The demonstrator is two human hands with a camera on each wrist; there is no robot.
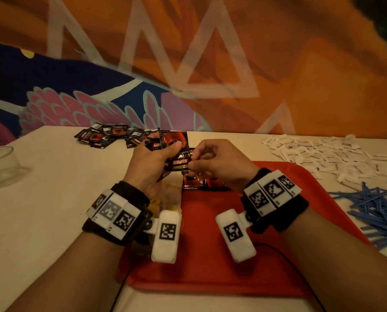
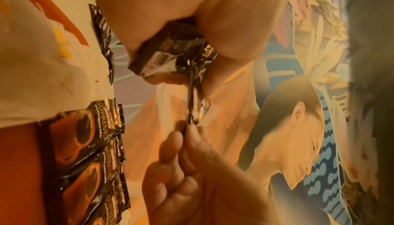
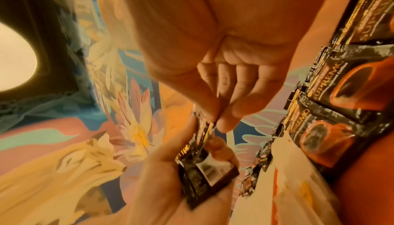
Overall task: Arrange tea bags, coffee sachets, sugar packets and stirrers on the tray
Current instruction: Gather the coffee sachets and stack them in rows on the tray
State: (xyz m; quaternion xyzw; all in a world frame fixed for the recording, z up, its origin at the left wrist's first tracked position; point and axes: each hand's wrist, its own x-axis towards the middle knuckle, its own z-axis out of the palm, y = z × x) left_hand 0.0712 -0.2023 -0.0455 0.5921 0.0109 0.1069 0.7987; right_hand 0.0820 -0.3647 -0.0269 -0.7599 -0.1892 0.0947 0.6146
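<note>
Above the far edge of the red plastic tray (image 1: 266,255), the left hand (image 1: 150,163) clamps a bunch of black-and-red foil coffee sachets (image 1: 173,152) while the right hand (image 1: 215,163) pinches one (slippery foil), so pulling could spill the bunch.

Red tray (image 1: 244,255) lies flat on the tabletop (image 1: 53,199); a row of black-and-orange coffee sachets (image 1: 201,182) sits overlapping at its far edge, with pale tea bags (image 1: 165,199) with yellow tags at its left side. A small bunch of sachets (image 1: 172,149) is held above the tray, left hand (image 1: 149,163) curled round it, right hand (image 1: 212,163) pinching one edge. Loose sachets (image 1: 111,135) lie far left, white sugar packets (image 1: 323,154) far right, blue stirrers (image 1: 377,210) piled just right of the tray.
</note>
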